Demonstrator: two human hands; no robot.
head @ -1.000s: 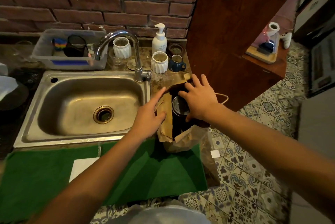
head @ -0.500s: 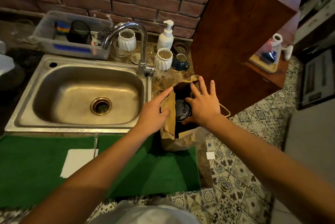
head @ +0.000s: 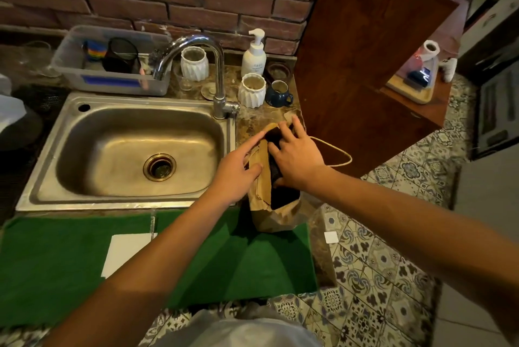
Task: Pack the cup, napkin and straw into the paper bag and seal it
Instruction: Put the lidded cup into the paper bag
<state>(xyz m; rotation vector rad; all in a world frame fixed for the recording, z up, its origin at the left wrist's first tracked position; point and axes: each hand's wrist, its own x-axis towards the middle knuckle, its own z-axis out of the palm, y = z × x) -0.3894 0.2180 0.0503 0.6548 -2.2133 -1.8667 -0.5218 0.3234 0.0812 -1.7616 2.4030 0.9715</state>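
At the counter's right edge, beside the sink [head: 126, 150], stands the paper bag [head: 273, 206], likely light, thin and easily crumpled, so best held by its rim. The left hand [head: 238, 169] pinches the bag's near-left wall, forefinger extended. The right hand [head: 297, 158] reaches into the mouth, fingers spread; whatever it grips is hidden.

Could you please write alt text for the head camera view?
Two bare hands work at the open mouth of a brown paper bag standing beside a steel sink: left hand on its edge, right hand reaching inside.
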